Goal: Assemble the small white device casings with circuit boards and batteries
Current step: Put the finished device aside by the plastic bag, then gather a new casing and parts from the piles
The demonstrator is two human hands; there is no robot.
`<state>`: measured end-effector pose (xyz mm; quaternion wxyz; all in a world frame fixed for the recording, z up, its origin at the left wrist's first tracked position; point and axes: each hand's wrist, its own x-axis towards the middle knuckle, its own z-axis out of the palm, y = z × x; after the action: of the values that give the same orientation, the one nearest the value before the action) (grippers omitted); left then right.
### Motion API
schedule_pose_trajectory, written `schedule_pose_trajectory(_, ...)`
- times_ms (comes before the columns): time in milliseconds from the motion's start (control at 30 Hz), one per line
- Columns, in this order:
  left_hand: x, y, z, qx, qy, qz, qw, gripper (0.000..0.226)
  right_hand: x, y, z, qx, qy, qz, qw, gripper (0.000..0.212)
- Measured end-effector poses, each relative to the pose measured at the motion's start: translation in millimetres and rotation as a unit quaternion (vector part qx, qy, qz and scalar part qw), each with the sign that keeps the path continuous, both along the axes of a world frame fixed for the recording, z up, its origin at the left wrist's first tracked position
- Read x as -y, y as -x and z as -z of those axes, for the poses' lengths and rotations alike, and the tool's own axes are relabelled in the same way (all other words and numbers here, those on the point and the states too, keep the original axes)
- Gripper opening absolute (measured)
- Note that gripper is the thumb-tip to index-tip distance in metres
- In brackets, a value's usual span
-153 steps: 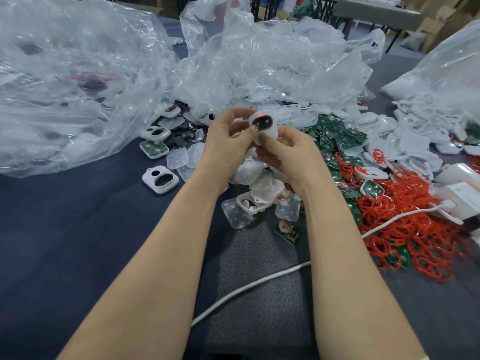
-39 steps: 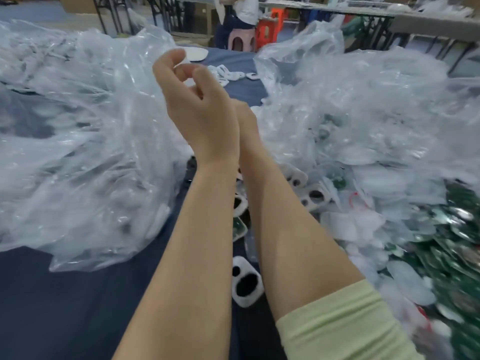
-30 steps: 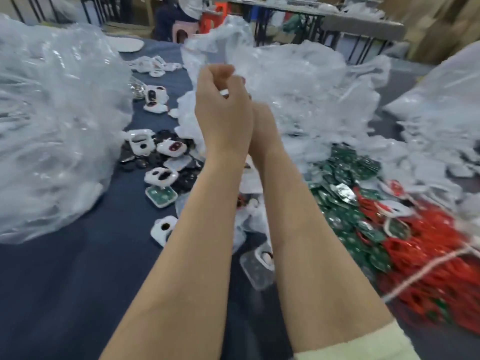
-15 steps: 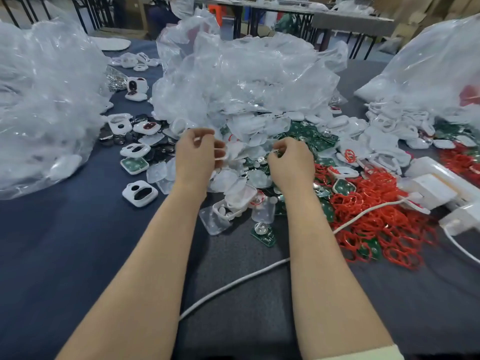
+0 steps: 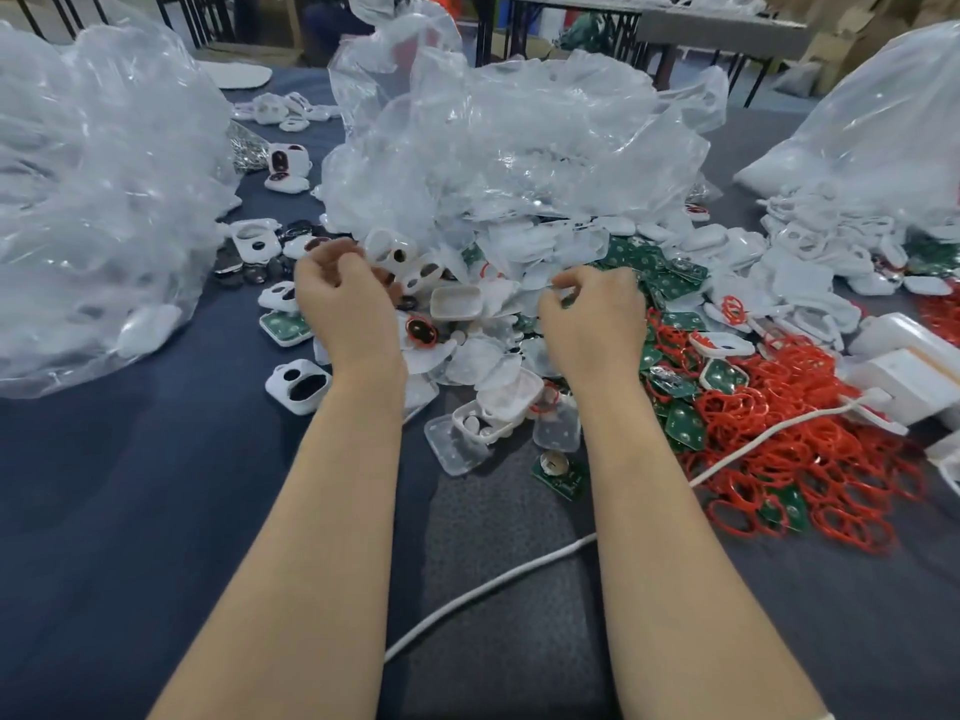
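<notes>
Casing (image 5: 383,246) just beside left grip (image 5: 344,304)

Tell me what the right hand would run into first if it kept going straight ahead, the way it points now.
Most likely the heap of pale casing shells just beyond the curled fingers of the right hand, with the clear plastic bag behind it. Depth is hard to judge.

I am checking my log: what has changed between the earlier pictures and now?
Both hands let go of the white casing they held together. The left hand and right hand rose over the plastic bags, then came down apart over the parts pile; whether they hold anything now is unclear. Red rings and white cable stayed.
</notes>
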<state>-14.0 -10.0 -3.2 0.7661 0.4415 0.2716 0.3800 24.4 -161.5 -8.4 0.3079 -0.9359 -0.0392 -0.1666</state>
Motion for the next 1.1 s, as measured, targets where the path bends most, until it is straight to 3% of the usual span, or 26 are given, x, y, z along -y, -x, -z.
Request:
schedule_pose_trajectory(100,-12,3,-4,0.038,0.082,-0.061,0.994,0.024,-9,4,-7,0.029,0.000,0.015,0.999,0.030)
schedule_pose_trajectory(233,-21,11,-10,0.067,0.085,-0.121,0.987,0.024,-53,10,-12,0.048,-0.041,-0.118,0.991,0.028)
schedule_pose_trajectory(300,-21,12,-10,0.067,0.084,-0.128,0.986,0.024,-82,10,-8,0.043,0.010,-0.154,0.987,0.032)
schedule_pose_trajectory(400,-19,10,-6,0.057,0.104,-0.112,0.987,0.025,-112,4,1,-0.026,0.148,-0.126,0.981,0.046)
schedule_pose_trajectory(467,-17,9,-5,0.046,0.106,-0.099,0.988,0.025,-120,-2,4,-0.056,0.168,-0.100,0.979,0.044)
schedule_pose_trajectory(533,-14,8,-5,0.035,0.092,-0.091,0.991,0.025,-119,-6,4,-0.024,0.147,-0.084,0.985,0.034)
schedule_pose_trajectory(667,-5,6,-6,0.035,0.001,-0.073,0.997,0.024,-97,-3,-11,0.103,-0.063,-0.123,0.985,0.018)
schedule_pose_trajectory(767,14,3,-6,0.006,-0.132,0.055,0.990,0.015,-68,5,-29,0.142,-0.227,-0.143,0.953,0.007)
schedule_pose_trajectory(900,45,-4,-5,-0.016,-0.196,0.288,0.937,0.020,-34,2,-32,0.009,-0.365,-0.132,0.922,0.008)
schedule_pose_trajectory(1000,52,-6,-6,-0.021,-0.215,0.293,0.932,0.026,-12,-2,-28,-0.093,-0.511,-0.121,0.846,0.015)
schedule_pose_trajectory(1100,53,-10,-8,-0.042,-0.247,0.267,0.930,0.026,2,-6,-20,-0.125,-0.509,-0.105,0.845,0.019)
